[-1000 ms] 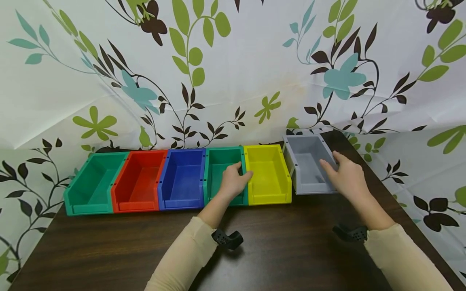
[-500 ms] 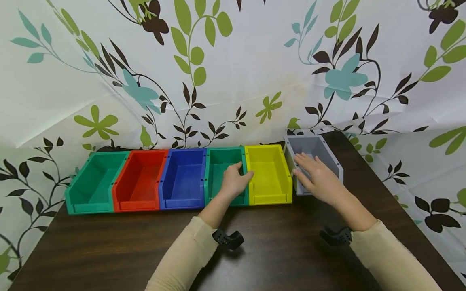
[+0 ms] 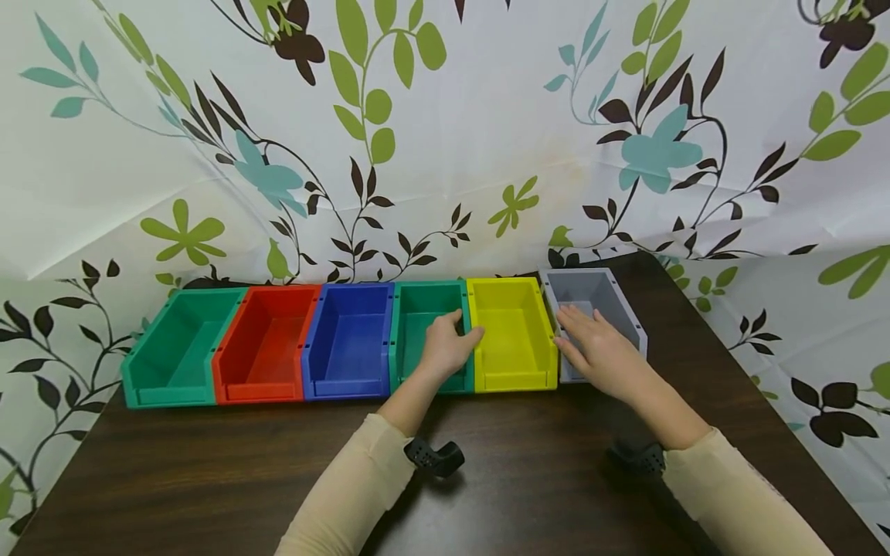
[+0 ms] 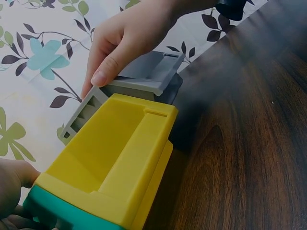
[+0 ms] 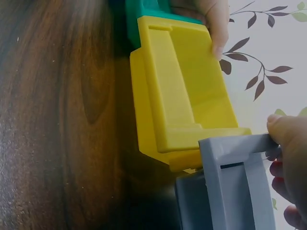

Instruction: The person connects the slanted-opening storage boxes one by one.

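Note:
Six storage bins stand in a row. My left hand has its fingers inside the second green bin and its thumb over the left wall of the yellow bin, pinching the adjoining walls. To the right, my right hand holds the left wall of the grey bin, which sits against the yellow bin's right side. In the left wrist view, the right thumb presses on the grey bin's wall; its other fingers are partly hidden. The grey bin stands slightly higher than the yellow bin in the right wrist view.
Left of the hands are a blue bin, a red bin and another green bin. Dark wooden table lies in front of the row. A leaf-patterned cloth hangs behind and at the right.
My right hand has moved left from the grey bin's right wall to its left wall. The grey bin has shifted lower in the view, closer against the yellow one. The left hand stays put.

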